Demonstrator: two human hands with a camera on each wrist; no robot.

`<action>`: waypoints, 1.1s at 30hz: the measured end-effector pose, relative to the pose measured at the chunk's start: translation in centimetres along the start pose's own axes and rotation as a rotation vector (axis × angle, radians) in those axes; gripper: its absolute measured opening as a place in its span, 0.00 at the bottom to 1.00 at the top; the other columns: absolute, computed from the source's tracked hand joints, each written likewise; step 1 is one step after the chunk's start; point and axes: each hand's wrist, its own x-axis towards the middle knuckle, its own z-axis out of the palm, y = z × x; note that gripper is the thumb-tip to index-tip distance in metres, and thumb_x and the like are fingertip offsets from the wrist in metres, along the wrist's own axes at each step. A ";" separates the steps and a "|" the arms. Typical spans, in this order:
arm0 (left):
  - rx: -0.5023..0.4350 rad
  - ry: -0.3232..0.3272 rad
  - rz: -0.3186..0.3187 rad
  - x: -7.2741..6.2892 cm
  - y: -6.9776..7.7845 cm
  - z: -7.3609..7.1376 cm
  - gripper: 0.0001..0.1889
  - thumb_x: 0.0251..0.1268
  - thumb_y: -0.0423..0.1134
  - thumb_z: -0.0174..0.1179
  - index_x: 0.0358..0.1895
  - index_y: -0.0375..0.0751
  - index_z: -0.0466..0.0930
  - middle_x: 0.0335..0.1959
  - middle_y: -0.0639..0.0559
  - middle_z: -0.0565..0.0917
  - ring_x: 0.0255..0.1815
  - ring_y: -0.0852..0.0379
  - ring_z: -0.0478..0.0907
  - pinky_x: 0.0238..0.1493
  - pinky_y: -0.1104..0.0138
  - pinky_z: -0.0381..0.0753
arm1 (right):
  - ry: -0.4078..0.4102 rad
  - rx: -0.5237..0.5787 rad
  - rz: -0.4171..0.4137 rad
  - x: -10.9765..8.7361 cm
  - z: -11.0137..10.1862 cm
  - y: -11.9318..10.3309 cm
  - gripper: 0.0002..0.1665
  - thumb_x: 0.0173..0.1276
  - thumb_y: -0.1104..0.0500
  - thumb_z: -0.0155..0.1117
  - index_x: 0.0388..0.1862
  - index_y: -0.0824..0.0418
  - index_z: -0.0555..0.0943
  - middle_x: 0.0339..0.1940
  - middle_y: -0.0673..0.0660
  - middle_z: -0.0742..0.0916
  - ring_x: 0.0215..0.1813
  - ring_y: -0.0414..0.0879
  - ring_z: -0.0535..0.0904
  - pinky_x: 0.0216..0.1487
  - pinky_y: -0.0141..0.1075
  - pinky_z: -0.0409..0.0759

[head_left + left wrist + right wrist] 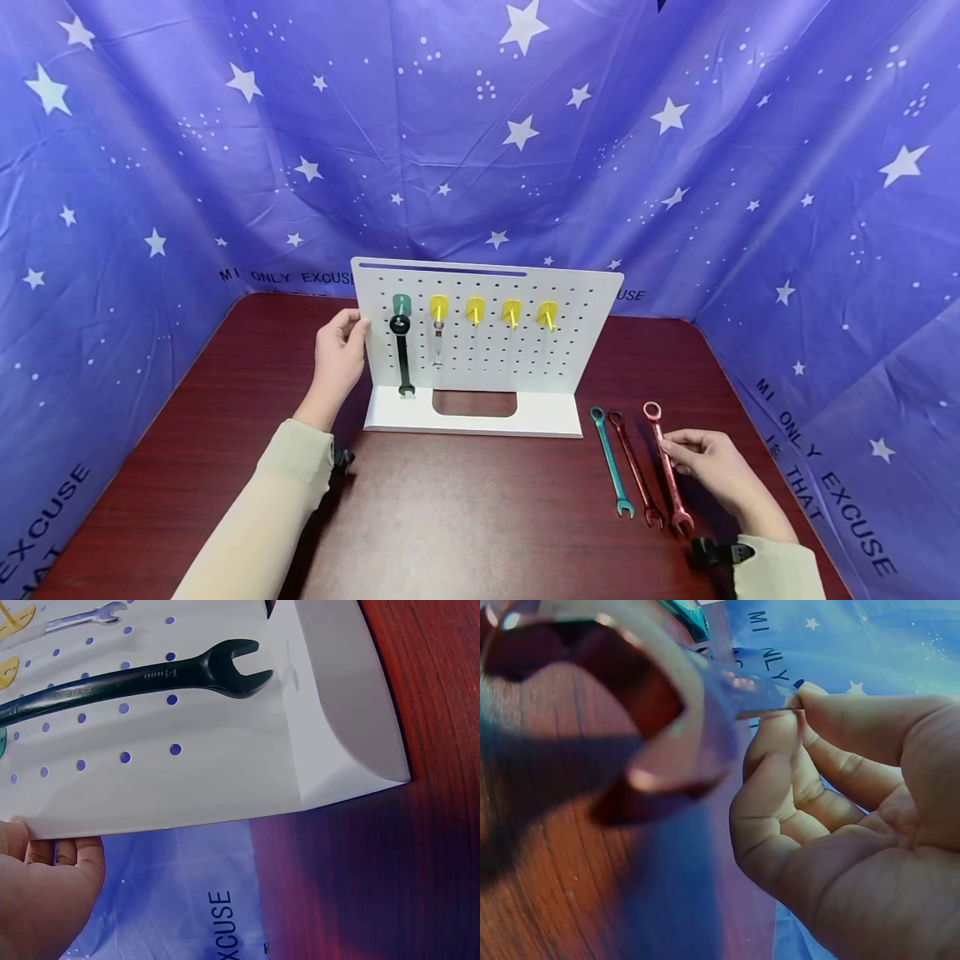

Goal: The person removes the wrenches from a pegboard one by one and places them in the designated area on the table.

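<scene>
My left hand (339,354) grips the left edge of a white pegboard stand (577,342), its fingers curled behind the panel. On the green hook (402,302) hangs a black combination wrench (403,358), open end down; beside it a small silver wrench (438,343) hangs from a yellow hook (438,304). At the right of the table, my right hand (716,471) pinches the shaft of a pinkish-red combination wrench (670,475) between thumb and fingers. Its open jaw end looms large and blurred in the right wrist view, ring end pointing away from me.
Left of the held wrench, a teal wrench (612,462) and a dark red wrench (636,471) lie side by side on the dark red wooden table (465,517). Three more yellow hooks line the board, bearing nothing. A blue star-printed curtain (450,125) surrounds the table.
</scene>
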 end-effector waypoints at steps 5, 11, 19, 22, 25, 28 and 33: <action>-0.005 0.000 0.000 0.0 -0.1 0.0 0.07 0.74 0.22 0.55 0.43 0.17 0.79 0.40 0.26 0.84 0.35 0.36 0.78 0.32 0.73 0.76 | -0.027 -0.017 0.013 0.1 -0.1 0.2 0.16 0.74 0.64 0.64 0.49 0.80 0.81 0.34 0.59 0.86 0.31 0.43 0.79 0.33 0.36 0.81; -0.004 0.000 0.003 0.0 -0.2 0.1 0.07 0.74 0.23 0.55 0.43 0.17 0.79 0.40 0.26 0.84 0.35 0.37 0.78 0.32 0.76 0.74 | -0.048 -0.030 0.001 0.3 -0.1 0.6 0.14 0.74 0.67 0.63 0.48 0.81 0.81 0.32 0.60 0.86 0.31 0.42 0.79 0.33 0.36 0.81; 0.006 0.008 0.005 0.0 -0.3 0.1 0.07 0.74 0.23 0.54 0.43 0.18 0.79 0.40 0.26 0.84 0.35 0.36 0.78 0.32 0.75 0.75 | -0.065 -0.058 -0.009 0.7 0.2 0.7 0.12 0.73 0.67 0.64 0.46 0.79 0.82 0.27 0.58 0.84 0.27 0.43 0.77 0.28 0.36 0.78; 0.008 0.006 0.001 -0.1 -0.3 0.0 0.07 0.75 0.23 0.54 0.43 0.18 0.79 0.41 0.27 0.85 0.36 0.37 0.79 0.33 0.73 0.76 | -0.070 -0.076 -0.010 0.8 0.2 0.8 0.11 0.72 0.67 0.64 0.44 0.78 0.83 0.27 0.58 0.84 0.27 0.43 0.77 0.28 0.36 0.77; 0.006 0.002 0.000 -0.1 -0.3 0.0 0.07 0.75 0.23 0.54 0.43 0.18 0.79 0.41 0.27 0.85 0.35 0.37 0.78 0.32 0.72 0.76 | -0.075 -0.106 -0.015 0.9 0.2 0.8 0.10 0.72 0.67 0.65 0.43 0.78 0.83 0.27 0.58 0.83 0.27 0.44 0.77 0.28 0.36 0.78; 0.003 0.007 -0.001 -0.1 -0.3 0.0 0.07 0.74 0.23 0.54 0.43 0.18 0.79 0.41 0.27 0.84 0.35 0.37 0.77 0.31 0.74 0.75 | -0.080 -0.143 -0.017 1.0 0.2 0.8 0.10 0.72 0.67 0.65 0.43 0.77 0.83 0.27 0.57 0.83 0.28 0.44 0.77 0.28 0.37 0.79; 0.002 0.013 0.002 -0.1 -0.3 0.1 0.07 0.74 0.23 0.54 0.43 0.18 0.79 0.41 0.26 0.84 0.34 0.35 0.77 0.31 0.77 0.73 | -0.099 -0.168 -0.017 1.2 0.1 0.6 0.11 0.73 0.67 0.64 0.43 0.78 0.83 0.28 0.58 0.85 0.28 0.46 0.79 0.29 0.38 0.81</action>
